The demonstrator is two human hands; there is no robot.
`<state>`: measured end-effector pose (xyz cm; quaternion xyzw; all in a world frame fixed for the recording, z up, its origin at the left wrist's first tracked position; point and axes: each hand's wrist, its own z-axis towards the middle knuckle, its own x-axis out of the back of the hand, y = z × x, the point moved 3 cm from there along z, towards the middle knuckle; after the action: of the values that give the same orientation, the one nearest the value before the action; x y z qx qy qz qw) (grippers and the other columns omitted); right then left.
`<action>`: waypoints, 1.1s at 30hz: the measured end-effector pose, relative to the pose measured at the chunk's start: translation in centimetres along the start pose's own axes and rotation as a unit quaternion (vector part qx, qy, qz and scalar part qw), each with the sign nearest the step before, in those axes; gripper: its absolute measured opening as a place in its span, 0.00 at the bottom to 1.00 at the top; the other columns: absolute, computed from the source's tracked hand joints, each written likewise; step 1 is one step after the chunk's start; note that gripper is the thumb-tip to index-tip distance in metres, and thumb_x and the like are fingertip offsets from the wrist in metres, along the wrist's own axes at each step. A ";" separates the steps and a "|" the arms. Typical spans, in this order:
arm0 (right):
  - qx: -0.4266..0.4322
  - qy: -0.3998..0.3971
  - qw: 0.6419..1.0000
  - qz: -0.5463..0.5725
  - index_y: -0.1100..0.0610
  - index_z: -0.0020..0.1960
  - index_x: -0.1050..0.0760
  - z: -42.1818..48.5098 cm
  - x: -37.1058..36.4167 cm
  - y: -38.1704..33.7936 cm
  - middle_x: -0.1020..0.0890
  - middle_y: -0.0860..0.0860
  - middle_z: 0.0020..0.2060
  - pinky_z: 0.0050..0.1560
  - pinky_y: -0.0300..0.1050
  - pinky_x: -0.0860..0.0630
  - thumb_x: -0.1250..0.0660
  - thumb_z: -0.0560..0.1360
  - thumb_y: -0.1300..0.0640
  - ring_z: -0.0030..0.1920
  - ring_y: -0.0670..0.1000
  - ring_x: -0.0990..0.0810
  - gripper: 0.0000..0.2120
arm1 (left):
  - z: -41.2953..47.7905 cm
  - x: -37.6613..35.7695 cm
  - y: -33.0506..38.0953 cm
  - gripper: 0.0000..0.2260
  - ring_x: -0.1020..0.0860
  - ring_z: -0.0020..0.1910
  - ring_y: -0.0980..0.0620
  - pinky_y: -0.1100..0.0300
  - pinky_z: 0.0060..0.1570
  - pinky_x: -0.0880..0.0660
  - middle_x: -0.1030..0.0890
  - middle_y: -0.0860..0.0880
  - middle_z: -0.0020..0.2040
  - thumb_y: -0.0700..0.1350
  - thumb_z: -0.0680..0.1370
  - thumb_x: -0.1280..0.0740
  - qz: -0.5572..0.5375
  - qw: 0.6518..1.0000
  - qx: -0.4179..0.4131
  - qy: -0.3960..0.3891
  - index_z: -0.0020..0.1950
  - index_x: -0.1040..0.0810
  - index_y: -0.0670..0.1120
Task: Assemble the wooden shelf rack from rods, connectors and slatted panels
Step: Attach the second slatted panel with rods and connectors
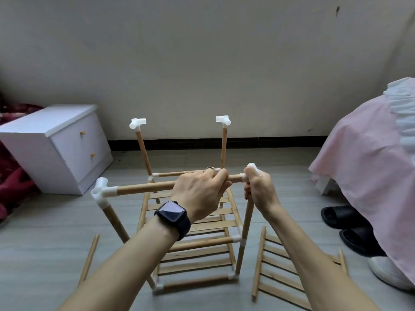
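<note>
The half-built rack [195, 269] sat mid-floor with a spare slatted panel [280, 272] just beside its right side, the left hand [199, 194] wrapped round the top front rod [146, 187] and the right hand [260, 189] gripping the white connector [251, 166] at that rod's end.

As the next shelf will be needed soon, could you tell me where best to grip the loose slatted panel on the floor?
On the slatted panel, probably the rail nearest the rack, from above: the panel lies flat and that round rail is exposed full length.
</note>
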<state>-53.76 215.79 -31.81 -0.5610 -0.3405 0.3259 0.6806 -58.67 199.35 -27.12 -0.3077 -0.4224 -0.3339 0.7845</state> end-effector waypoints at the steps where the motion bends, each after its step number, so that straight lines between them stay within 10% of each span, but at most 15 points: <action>1: 0.002 0.009 1.000 -0.004 0.53 0.36 0.30 -0.2 -0.1 -0.1 0.31 0.48 0.27 0.33 0.46 0.31 0.40 0.82 0.50 0.29 0.48 0.32 0.17 | 0.0 0.2 -0.1 0.17 0.32 0.36 0.54 0.60 0.32 0.40 0.30 0.55 0.44 0.58 0.85 0.53 -0.016 1.000 0.002 -0.013 0.64 0.30 0.53; 6: 0.040 0.068 0.997 -0.009 0.52 0.36 0.29 -1.7 -0.4 -0.1 0.30 0.51 0.29 0.36 0.50 0.31 0.34 0.80 0.41 0.33 0.53 0.31 0.20 | -3.7 2.8 -3.6 0.19 0.27 0.57 0.51 0.55 0.54 0.31 0.25 0.52 0.60 0.58 0.82 0.43 -0.110 0.993 0.040 0.030 0.72 0.29 0.54; 10: 0.052 0.077 0.996 0.006 0.53 0.39 0.30 -2.1 -0.6 0.2 0.31 0.53 0.32 0.37 0.51 0.33 0.35 0.78 0.41 0.35 0.54 0.32 0.18 | -9.9 4.8 -11.1 0.19 0.28 0.61 0.47 0.50 0.56 0.30 0.27 0.48 0.62 0.55 0.77 0.36 -0.068 0.957 0.233 0.161 0.65 0.25 0.49; 14: 0.021 0.074 0.997 -0.007 0.57 0.38 0.28 -1.2 -0.8 -0.5 0.30 0.53 0.31 0.39 0.54 0.32 0.38 0.69 0.41 0.35 0.54 0.32 0.18 | -14.1 3.7 -15.8 0.28 0.29 0.61 0.49 0.56 0.56 0.30 0.27 0.48 0.63 0.57 0.76 0.29 -0.327 0.805 0.475 0.141 0.71 0.33 0.48; 17: -0.008 0.062 0.998 -0.007 0.57 0.36 0.28 -0.4 -0.8 -0.9 0.29 0.50 0.28 0.38 0.53 0.31 0.37 0.67 0.45 0.33 0.51 0.31 0.15 | -13.8 2.0 -15.8 0.18 0.19 0.53 0.47 0.51 0.53 0.22 0.17 0.48 0.49 0.54 0.79 0.32 -0.542 0.682 0.484 0.086 0.64 0.26 0.45; 23: -0.019 0.038 0.999 -0.022 0.53 0.32 0.30 0.1 -0.2 -1.2 0.31 0.45 0.23 0.34 0.49 0.30 0.38 0.67 0.48 0.26 0.45 0.32 0.10 | -11.3 0.7 -15.1 0.08 0.31 0.28 0.54 0.57 0.28 0.28 0.29 0.51 0.30 0.48 0.77 0.41 -0.536 0.702 0.444 0.152 0.44 0.27 0.44; 33: -0.008 0.030 0.999 -0.022 0.48 0.27 0.33 0.6 -0.7 -0.9 0.32 0.43 0.23 0.34 0.46 0.31 0.41 0.73 0.51 0.25 0.43 0.34 0.15 | -10.5 -0.6 -16.3 0.08 0.32 0.25 0.54 0.53 0.30 0.29 0.30 0.54 0.26 0.50 0.75 0.41 -0.545 0.727 0.400 0.117 0.41 0.30 0.46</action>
<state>-54.61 215.40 -30.93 -0.5683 -0.3347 0.2913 0.6929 -66.91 181.88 -29.09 0.3594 -0.5166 -0.5373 0.5615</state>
